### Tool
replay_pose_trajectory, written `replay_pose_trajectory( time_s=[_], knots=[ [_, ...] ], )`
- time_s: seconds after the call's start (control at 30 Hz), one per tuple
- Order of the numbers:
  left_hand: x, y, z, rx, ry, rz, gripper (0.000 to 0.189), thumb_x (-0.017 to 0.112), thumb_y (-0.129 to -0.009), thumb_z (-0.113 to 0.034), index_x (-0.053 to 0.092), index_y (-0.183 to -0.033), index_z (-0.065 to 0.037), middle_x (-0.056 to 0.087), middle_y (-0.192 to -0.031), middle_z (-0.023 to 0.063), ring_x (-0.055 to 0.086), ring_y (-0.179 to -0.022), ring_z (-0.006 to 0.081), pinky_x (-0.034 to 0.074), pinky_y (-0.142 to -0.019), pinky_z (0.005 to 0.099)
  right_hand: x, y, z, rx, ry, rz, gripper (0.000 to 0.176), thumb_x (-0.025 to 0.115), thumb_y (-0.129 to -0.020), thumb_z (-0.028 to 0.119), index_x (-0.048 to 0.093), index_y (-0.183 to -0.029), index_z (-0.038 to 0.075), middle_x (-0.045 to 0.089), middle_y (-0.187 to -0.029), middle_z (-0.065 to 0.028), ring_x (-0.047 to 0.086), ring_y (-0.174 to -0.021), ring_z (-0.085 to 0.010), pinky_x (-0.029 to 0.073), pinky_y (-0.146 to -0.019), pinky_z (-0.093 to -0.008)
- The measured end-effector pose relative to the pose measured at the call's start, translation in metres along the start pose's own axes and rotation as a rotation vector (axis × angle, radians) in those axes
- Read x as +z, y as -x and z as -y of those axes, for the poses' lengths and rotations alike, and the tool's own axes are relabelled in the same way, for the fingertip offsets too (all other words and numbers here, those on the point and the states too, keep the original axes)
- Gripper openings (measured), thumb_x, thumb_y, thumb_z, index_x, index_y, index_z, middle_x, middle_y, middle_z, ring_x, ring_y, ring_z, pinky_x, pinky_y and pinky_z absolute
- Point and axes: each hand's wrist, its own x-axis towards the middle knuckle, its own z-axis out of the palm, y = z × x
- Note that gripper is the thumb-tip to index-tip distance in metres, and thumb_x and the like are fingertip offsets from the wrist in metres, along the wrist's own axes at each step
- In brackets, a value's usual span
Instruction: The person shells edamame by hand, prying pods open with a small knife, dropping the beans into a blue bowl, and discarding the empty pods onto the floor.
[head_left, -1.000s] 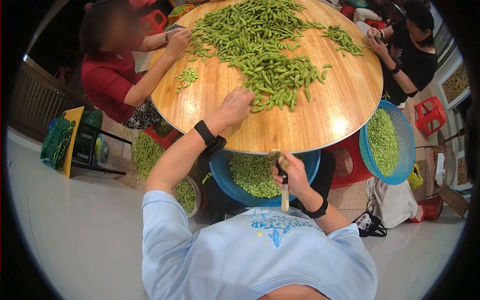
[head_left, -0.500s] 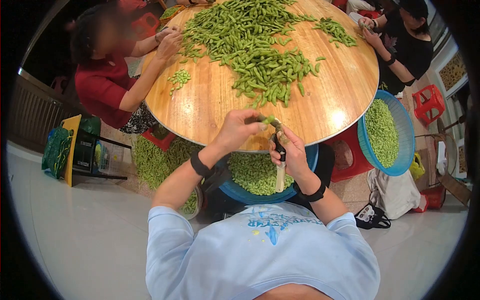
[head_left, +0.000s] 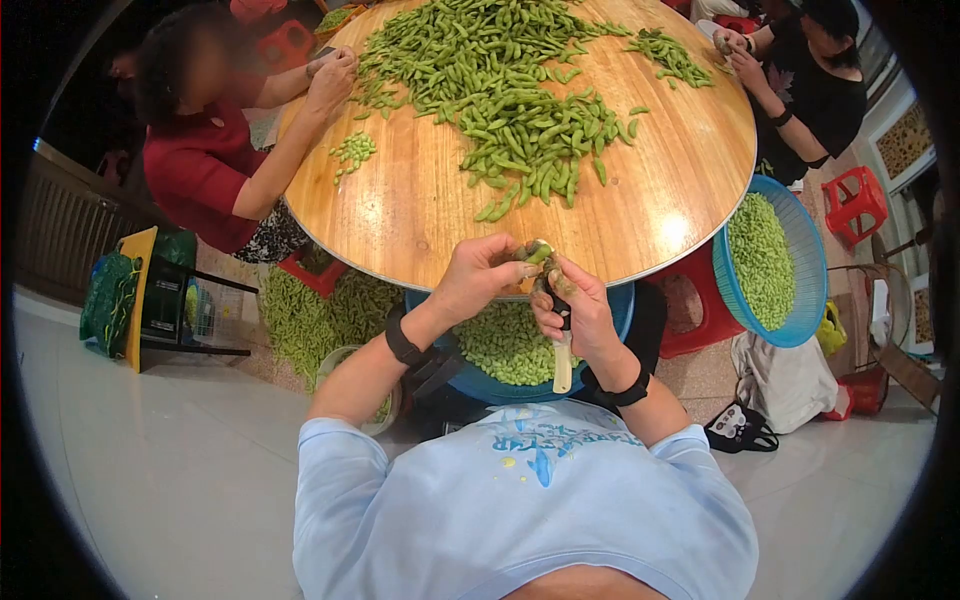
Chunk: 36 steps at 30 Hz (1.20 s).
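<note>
Over the table's near edge, my left hand (head_left: 475, 277) pinches a green soybean pod (head_left: 541, 254) between thumb and fingers. My right hand (head_left: 584, 312) is closed around a tool with a black and cream handle (head_left: 563, 364); its working end is hidden by my fingers. The fingertips of both hands meet at the pod. Below them, shelled green beans (head_left: 508, 347) fill a blue basin (head_left: 470, 384). A large heap of pods (head_left: 530, 130) covers the middle and far side of the round wooden table (head_left: 420, 225).
At left, a person in a red top (head_left: 205, 185) sits near a small pile of shelled beans (head_left: 354, 150). Another person in black (head_left: 815, 95) works at the right. A blue basket (head_left: 815, 300) of beans, a red stool (head_left: 855, 205) and floor pods (head_left: 315, 315) surround the table.
My left hand has come slightly closer to my right, bringing the pod against its fingertips. The tool stays in my right hand. The view has shifted slightly.
</note>
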Motion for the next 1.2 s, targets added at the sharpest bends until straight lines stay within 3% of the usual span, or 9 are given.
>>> replay_pose_trajectory(
  time_s=[0.33, 0.47, 0.53, 0.57, 0.77, 0.83, 0.87, 1.03, 1.2],
  knots=[
    [-0.009, -0.006, 0.015, -0.269, 0.62, 0.284, 0.01, 0.067, -0.085, -0.01, 0.06, -0.088, -0.002, 0.06, -0.073, 0.0004, 0.053, -0.057, 0.0043, 0.039, -0.048, 0.0202, -0.009, 0.006, 0.004, 0.155, -0.328, 0.132, 0.02, 0.049, -0.097, 0.019, 0.052, -0.112, 0.006, 0.046, -0.073, -0.0058, 0.039, -0.052, -0.0085, 0.032, -0.04, -0.0179],
    [0.001, -0.006, 0.01, -0.19, 0.167, 0.127, 0.013, 0.066, -0.084, -0.008, 0.059, -0.091, 0.0, 0.062, -0.074, 0.0069, 0.057, -0.056, 0.0126, 0.042, -0.049, 0.0247, -0.012, 0.004, 0.003, 0.172, -0.468, 0.053, 0.019, 0.051, -0.096, 0.017, 0.051, -0.113, 0.008, 0.046, -0.075, -0.0051, 0.037, -0.051, -0.0084, 0.031, -0.039, -0.0174],
    [0.006, -0.002, 0.008, 0.725, -0.798, -0.06, 0.015, 0.065, -0.082, -0.008, 0.058, -0.092, 0.002, 0.061, -0.074, 0.0138, 0.058, -0.058, 0.0255, 0.045, -0.052, 0.0301, -0.009, 0.004, 0.001, 0.152, -0.433, -0.007, 0.02, 0.052, -0.095, 0.017, 0.051, -0.113, 0.009, 0.046, -0.076, -0.005, 0.037, -0.051, -0.0084, 0.031, -0.039, -0.0176],
    [0.007, 0.004, 0.007, 0.719, -0.799, -0.061, 0.015, 0.065, -0.082, -0.008, 0.058, -0.092, 0.002, 0.061, -0.074, 0.0138, 0.058, -0.058, 0.0255, 0.045, -0.052, 0.0301, -0.009, 0.005, -0.001, 0.162, -0.454, -0.029, 0.019, 0.052, -0.095, 0.017, 0.051, -0.113, 0.009, 0.046, -0.076, -0.0051, 0.037, -0.051, -0.0083, 0.031, -0.039, -0.0178],
    [0.006, 0.014, 0.001, 0.523, -0.637, -0.104, 0.012, 0.062, -0.083, -0.009, 0.063, -0.09, 0.002, 0.059, -0.07, 0.0145, 0.057, -0.058, 0.0276, 0.046, -0.053, 0.0309, -0.002, 0.008, -0.007, 0.14, -0.339, -0.067, 0.022, 0.054, -0.095, 0.017, 0.052, -0.115, 0.009, 0.051, -0.077, -0.007, 0.04, -0.052, -0.008, 0.032, -0.04, -0.0181],
    [0.001, 0.014, -0.002, -0.171, 0.105, -0.023, 0.013, 0.061, -0.088, -0.009, 0.065, -0.094, 0.002, 0.06, -0.068, 0.0034, 0.055, -0.056, 0.0102, 0.043, -0.051, 0.0252, -0.004, 0.007, -0.007, 0.092, -0.279, -0.028, 0.025, 0.052, -0.095, 0.017, 0.053, -0.119, 0.007, 0.054, -0.079, -0.0069, 0.043, -0.052, -0.0088, 0.032, -0.039, -0.0181],
    [0.002, 0.015, -0.001, -0.168, 0.105, -0.025, 0.013, 0.061, -0.088, -0.009, 0.065, -0.094, 0.002, 0.06, -0.068, 0.0034, 0.055, -0.056, 0.0102, 0.043, -0.051, 0.0252, -0.004, 0.008, -0.007, 0.092, -0.277, -0.025, 0.025, 0.052, -0.095, 0.017, 0.053, -0.119, 0.007, 0.054, -0.079, -0.0069, 0.043, -0.052, -0.0088, 0.032, -0.039, -0.0181],
    [0.016, 0.023, 0.008, 0.047, -0.4, -0.077, 0.018, 0.055, -0.09, -0.008, 0.064, -0.103, 0.002, 0.062, -0.07, 0.0017, 0.055, -0.059, 0.006, 0.044, -0.051, 0.0226, -0.003, 0.001, -0.015, -0.379, 0.867, -0.299, 0.035, 0.058, -0.088, 0.003, 0.052, -0.122, -0.002, 0.058, -0.083, -0.0062, 0.056, -0.063, -0.0161, 0.048, -0.055, -0.0299],
    [0.024, 0.032, 0.0, 0.07, -0.424, -0.084, 0.02, 0.052, -0.089, -0.005, 0.062, -0.104, 0.003, 0.061, -0.068, 0.0064, 0.056, -0.059, 0.0091, 0.045, -0.052, 0.0261, -0.008, -0.004, -0.007, -0.699, 1.305, -0.2, 0.039, 0.063, -0.077, -0.004, 0.05, -0.114, -0.007, 0.056, -0.085, -0.0165, 0.059, -0.072, -0.0298, 0.05, -0.065, -0.0362]
  ],
)
